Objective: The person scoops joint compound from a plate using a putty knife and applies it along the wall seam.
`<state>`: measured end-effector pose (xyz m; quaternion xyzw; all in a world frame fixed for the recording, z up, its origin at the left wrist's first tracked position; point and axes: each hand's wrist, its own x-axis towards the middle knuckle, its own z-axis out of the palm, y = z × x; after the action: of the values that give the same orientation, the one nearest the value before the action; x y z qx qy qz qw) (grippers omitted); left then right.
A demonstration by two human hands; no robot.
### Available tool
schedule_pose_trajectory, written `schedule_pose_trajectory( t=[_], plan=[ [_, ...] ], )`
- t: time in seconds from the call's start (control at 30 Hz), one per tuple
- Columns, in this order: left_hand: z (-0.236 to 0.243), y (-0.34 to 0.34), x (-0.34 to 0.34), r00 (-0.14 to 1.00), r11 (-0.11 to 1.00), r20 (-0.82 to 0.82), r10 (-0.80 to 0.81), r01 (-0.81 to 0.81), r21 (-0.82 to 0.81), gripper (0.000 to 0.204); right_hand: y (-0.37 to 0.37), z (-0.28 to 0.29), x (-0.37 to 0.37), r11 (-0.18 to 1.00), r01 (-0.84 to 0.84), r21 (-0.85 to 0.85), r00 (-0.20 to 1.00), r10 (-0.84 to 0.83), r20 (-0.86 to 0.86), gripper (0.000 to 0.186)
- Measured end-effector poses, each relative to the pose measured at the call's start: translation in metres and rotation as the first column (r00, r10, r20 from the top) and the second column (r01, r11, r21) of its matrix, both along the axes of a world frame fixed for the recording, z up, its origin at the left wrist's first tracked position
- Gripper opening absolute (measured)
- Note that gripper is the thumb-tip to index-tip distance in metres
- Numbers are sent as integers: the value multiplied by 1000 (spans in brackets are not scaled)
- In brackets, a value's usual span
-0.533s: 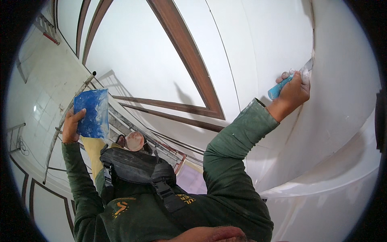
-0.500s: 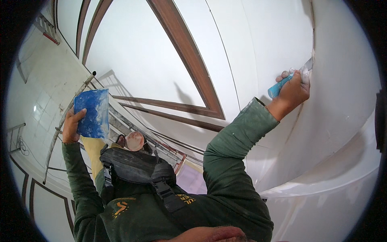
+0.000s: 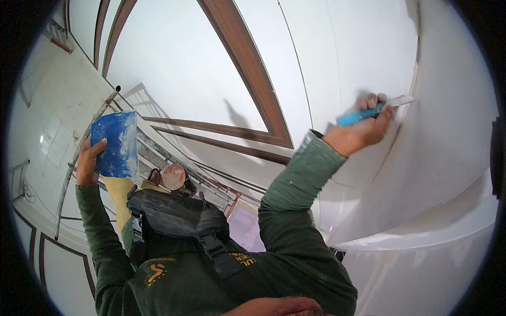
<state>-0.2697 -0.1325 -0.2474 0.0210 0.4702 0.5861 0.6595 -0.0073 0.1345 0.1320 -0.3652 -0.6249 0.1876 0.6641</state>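
Observation:
My left hand (image 3: 89,162) grips the edge of a flat blue plastic sheet (image 3: 113,145) smeared with white filler, thumb on its face. Raised at the right, my right hand (image 3: 371,128) is closed round the turquoise handle of a putty knife (image 3: 361,115). The knife's metal blade points toward the seam (image 3: 415,79) where the white wall meets the pale curved surface (image 3: 448,131). Whether the blade touches the seam I cannot tell. The right hand is slightly blurred.
Below me a scaffold (image 3: 158,145) of metal tubes carries a round bucket (image 3: 173,176) of pinkish filler beside my feet. Brown mouldings (image 3: 253,68) frame the white wall panels. A black bag (image 3: 171,210) hangs across my front. Tiled floor (image 3: 52,131) lies far down at the left.
My right hand has moved down and left, and the putty knife has turned so that more of its blade shows. The left hand and blue sheet have shifted slightly left in the picture.

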Motion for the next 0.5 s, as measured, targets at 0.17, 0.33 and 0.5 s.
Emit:
schedule_pose_trajectory(
  t=[0.17,0.33,0.5],
  plan=[
    [5,2,0,1000,1000,10,-2,2,-26,36,32,-18,-26,970,-170,174,909,222,-353,23],
    [-2,1,2,1000,1000,-24,-2,2,-22,37,42,-12,-40,988,18,155,927,42,-373,34],
    [-2,1,1,1000,999,-2,9,-9,-42,36,50,-9,-18,981,70,180,943,-6,-332,35]
  ],
)
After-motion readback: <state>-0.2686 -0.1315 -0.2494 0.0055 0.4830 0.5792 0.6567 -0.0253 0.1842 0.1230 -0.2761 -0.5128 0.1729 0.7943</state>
